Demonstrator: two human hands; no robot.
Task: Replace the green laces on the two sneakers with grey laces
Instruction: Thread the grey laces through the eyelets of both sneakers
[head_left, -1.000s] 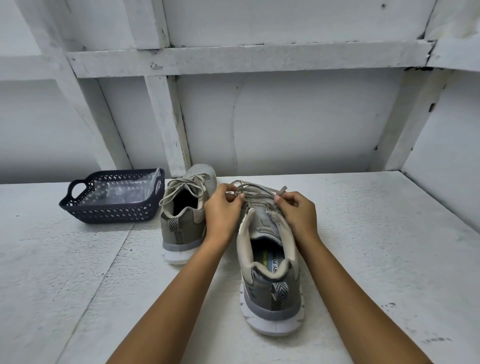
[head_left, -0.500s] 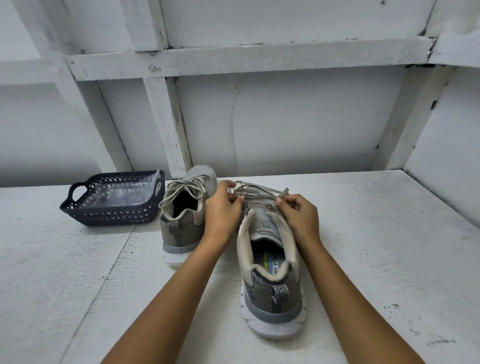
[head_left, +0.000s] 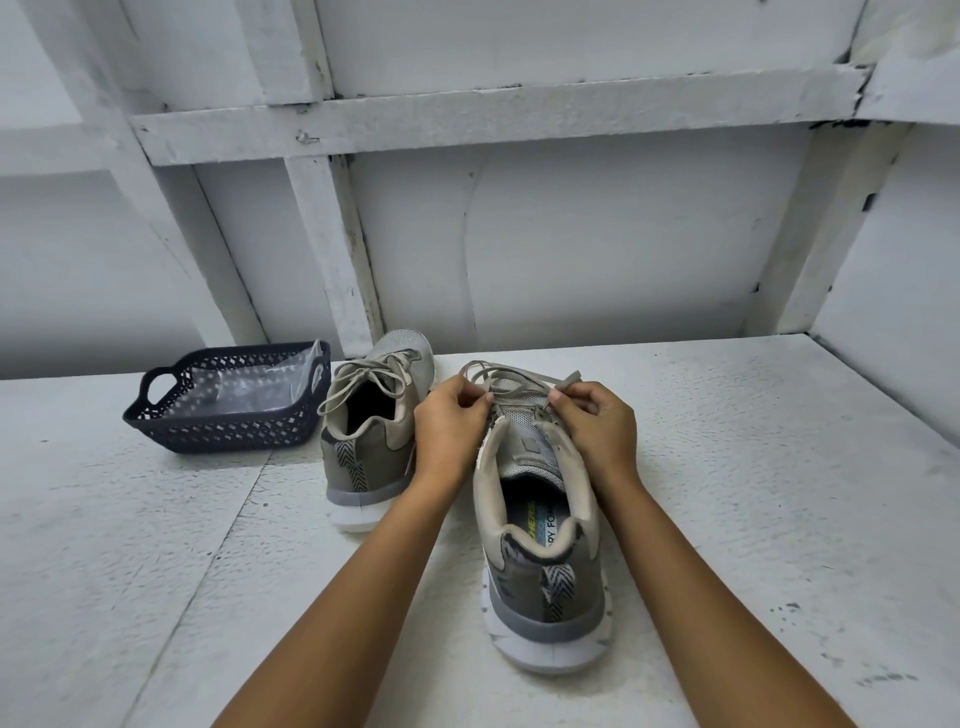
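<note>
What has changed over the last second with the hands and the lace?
Nothing visibly. The left hand and the right hand still pinch the lace at the top of the near sneaker, and its loops and free tip lie as before. The far sneaker stays laced beside the basket; neither has moved.

A bare, shed-like work booth: white-painted timber-framed walls (head_left: 467, 119) enclosing a rough white-painted bench (head_left: 753, 493).
</note>
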